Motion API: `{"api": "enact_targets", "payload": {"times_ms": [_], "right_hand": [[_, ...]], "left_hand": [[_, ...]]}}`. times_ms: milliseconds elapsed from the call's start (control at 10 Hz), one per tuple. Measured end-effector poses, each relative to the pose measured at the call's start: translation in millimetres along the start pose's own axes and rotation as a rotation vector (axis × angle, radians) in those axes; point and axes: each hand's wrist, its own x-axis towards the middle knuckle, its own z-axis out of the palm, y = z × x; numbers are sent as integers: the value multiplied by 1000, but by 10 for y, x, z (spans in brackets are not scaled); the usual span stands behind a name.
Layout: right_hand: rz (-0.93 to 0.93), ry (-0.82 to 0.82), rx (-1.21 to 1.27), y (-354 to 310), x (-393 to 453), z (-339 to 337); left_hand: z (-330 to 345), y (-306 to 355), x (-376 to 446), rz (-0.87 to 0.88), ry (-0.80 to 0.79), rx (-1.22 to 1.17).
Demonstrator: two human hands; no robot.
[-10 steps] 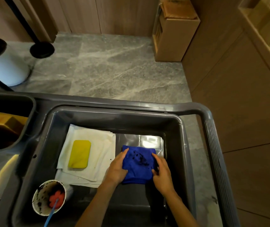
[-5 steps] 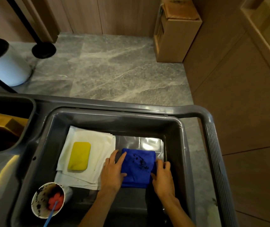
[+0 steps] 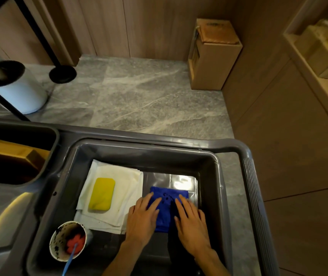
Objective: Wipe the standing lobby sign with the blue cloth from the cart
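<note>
A folded blue cloth (image 3: pixel 168 197) with dark specks lies in the right half of the grey cart tub (image 3: pixel 145 145), on a shiny clear sheet. My left hand (image 3: pixel 142 220) lies flat on the cloth's left part with its fingers spread. Flat on the right part is my right hand (image 3: pixel 192 222). Neither hand has its fingers curled around the cloth. A black pole with a round black base (image 3: pixel 62 73) stands on the floor at the far left; whether it belongs to the lobby sign I cannot tell.
In the tub, a yellow sponge (image 3: pixel 101 194) rests on white cloths (image 3: pixel 125 180), and a stained cup (image 3: pixel 67 241) holds a red brush. A second bin (image 3: pixel 39 132) sits left, a ribbed cart handle (image 3: pixel 256 196) right. A white cylinder (image 3: pixel 21 96) and wooden box (image 3: pixel 213 56) stand on the floor.
Both hands have slid from the cloth's side edges onto its top and now lie flat on it. The cloth has stayed in place in the tub.
</note>
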Motion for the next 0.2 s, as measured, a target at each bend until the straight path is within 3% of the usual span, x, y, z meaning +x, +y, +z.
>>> {"api": "enact_targets", "payload": {"times_ms": [100, 200], "right_hand": [[-40, -8, -87, 1, 7, -7], [-97, 207, -165, -39, -5, -89]], "left_hand": [[-40, -2, -77, 29, 60, 56], [-136, 34, -116, 46, 133, 114]]}}
